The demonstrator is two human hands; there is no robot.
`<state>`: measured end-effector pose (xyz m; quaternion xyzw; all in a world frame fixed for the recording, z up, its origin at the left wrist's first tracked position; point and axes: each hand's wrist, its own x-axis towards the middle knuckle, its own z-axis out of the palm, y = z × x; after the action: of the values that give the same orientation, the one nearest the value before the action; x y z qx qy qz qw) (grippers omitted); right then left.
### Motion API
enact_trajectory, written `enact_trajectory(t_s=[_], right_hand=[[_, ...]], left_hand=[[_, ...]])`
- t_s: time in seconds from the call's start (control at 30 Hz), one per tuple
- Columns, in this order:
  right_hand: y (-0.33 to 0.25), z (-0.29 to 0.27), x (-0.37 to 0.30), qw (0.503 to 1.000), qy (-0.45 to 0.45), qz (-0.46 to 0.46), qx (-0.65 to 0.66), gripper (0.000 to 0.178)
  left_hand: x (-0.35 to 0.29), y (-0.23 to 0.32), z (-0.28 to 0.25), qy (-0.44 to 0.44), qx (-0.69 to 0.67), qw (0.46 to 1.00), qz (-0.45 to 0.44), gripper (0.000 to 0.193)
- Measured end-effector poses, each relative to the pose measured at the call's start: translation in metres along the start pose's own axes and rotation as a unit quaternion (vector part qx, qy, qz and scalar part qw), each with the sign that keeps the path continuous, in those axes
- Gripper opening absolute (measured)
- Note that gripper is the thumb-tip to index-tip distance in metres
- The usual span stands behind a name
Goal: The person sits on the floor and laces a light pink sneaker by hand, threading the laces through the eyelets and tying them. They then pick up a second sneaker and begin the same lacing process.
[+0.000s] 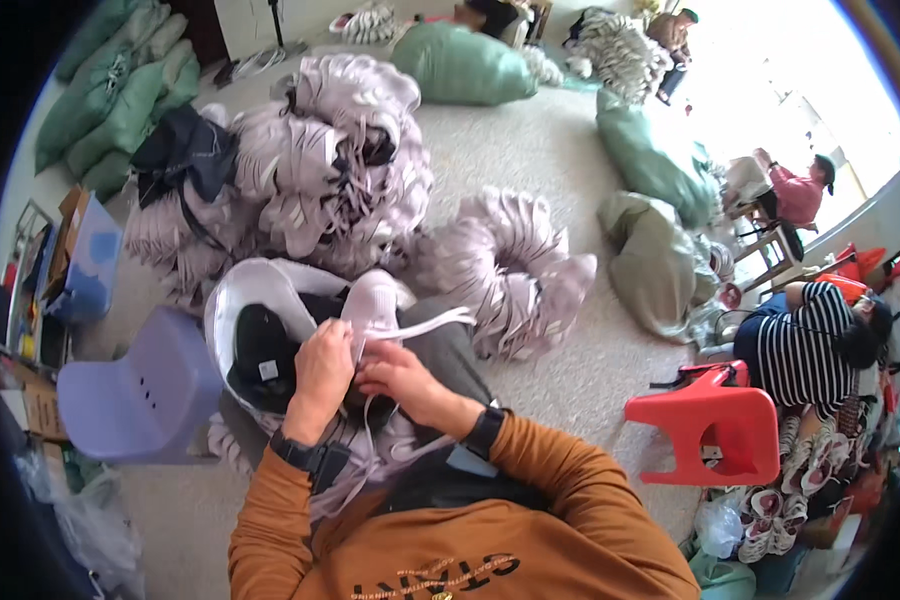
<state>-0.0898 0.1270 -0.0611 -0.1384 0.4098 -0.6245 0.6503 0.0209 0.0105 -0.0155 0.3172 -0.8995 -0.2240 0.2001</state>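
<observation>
A pale pink sneaker (373, 303) is in front of me, toe pointing away, at the edge of a white tub (232, 287). My left hand (322, 372) is closed at the near left side of the sneaker, by its lacing. On the opposite side, my right hand (407, 383) has its fingers bent and pinched at a white shoelace (370, 408), part of which hangs below. Another length of lace sticks out to the right across the toe area. Inside the tub lies a dark item (262, 345) with a small white label. The fingertips partly hide the lacing.
Beyond the tub rises a large heap of pink shoes (315, 150), with a curved row of shoes (515, 265) to its right. A purple chair (140, 390) stands left, a red stool (710, 425) right. Green sacks (465, 65) and several seated people are farther off.
</observation>
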Motion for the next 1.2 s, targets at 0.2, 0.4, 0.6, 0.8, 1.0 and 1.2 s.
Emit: enact_trajectory(t_s=[0.2, 0.4, 0.6, 0.8, 1.0, 1.2], right_hand=[[-0.011, 0.003, -0.004, 0.999, 0.010, -0.014, -0.039, 0.048], [0.000, 0.004, 0.006, 0.987, 0.015, -0.048, -0.151, 0.048], [-0.015, -0.004, 0.013, 0.955, 0.016, -0.060, -0.290, 0.034], [-0.028, 0.006, 0.009, 0.961, 0.046, -0.015, -0.271, 0.023], [-0.026, 0.006, 0.020, 0.955, 0.045, 0.004, -0.292, 0.024], [-0.061, -0.004, -0.031, 0.907, 0.030, -0.004, -0.420, 0.020]], left_hand=[[0.008, 0.001, -0.005, -0.049, 0.056, 0.997, -0.003, 0.011], [0.004, 0.004, 0.002, -0.065, 0.105, 0.991, 0.048, 0.009], [-0.025, 0.024, -0.010, -0.073, 0.073, 0.994, 0.043, 0.039], [-0.026, 0.011, 0.005, -0.004, 0.056, 0.998, 0.039, 0.016], [-0.031, 0.009, 0.000, 0.051, -0.012, 0.998, 0.019, 0.018], [-0.028, 0.003, -0.006, 0.036, -0.040, 0.999, -0.007, 0.012]])
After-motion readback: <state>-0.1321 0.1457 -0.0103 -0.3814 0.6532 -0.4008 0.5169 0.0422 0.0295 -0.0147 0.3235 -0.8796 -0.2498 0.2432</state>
